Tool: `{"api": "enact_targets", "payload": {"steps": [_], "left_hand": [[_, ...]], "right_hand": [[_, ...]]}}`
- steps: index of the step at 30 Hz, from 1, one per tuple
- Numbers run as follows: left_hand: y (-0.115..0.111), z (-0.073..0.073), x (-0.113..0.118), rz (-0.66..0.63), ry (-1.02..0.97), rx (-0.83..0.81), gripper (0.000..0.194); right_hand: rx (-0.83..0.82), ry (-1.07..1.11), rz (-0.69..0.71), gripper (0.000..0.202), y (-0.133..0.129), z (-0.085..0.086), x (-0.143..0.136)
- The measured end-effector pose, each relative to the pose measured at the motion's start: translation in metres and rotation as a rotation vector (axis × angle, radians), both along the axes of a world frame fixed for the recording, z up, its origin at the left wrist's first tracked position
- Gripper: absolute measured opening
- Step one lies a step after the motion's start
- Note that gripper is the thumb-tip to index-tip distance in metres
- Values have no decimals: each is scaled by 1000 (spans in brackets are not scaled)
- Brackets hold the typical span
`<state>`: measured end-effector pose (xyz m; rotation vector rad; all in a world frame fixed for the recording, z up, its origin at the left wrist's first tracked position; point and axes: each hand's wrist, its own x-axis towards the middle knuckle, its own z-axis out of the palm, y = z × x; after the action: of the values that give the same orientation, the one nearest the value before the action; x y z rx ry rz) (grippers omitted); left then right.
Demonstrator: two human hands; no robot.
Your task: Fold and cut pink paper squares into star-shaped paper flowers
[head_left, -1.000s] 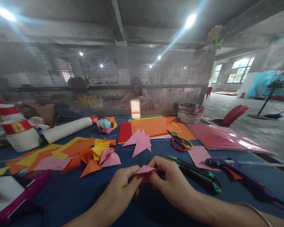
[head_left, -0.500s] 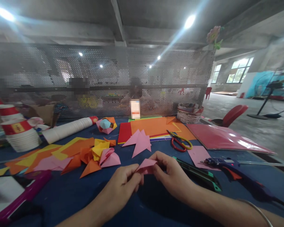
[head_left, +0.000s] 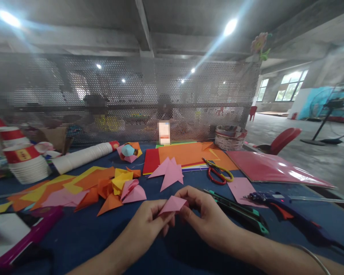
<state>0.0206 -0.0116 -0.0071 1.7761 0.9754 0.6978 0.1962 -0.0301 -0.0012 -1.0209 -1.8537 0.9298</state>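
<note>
folded pink paper (head_left: 173,204) pinched between the fingertips of both hands, left (head_left: 156,217) and right (head_left: 199,208), above a blue counter (head_left: 83,238), near a green-and-black cutter (head_left: 240,212).

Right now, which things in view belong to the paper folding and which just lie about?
Likely in the job:
- pink paper, in left hand and right hand
- folded pink pieces beyond

Seemingly just lying about:
- scissors
- cutter
- glue gun
- paper cups
- basket
</note>
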Motion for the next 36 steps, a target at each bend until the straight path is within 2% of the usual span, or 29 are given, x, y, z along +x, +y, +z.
{"api": "enact_targets", "payload": {"steps": [5,12,21,28,36], "left_hand": [[8,-2,-1,70,6,-23,42],[12,-1,-3,74,-15,-61,34],[12,-2,-4,61,-16,15,30],[17,-5,-6,92,15,36,37],[14,-1,-6,119,19,68,38]], "right_hand": [[1,-19,-52,14,3,-1,3],[-3,-77,-57,15,6,-2,5],[54,-134,-73,17,5,0,7],[79,-140,-127,16,9,-4,9],[62,-139,-131,19,6,0,8]]}}
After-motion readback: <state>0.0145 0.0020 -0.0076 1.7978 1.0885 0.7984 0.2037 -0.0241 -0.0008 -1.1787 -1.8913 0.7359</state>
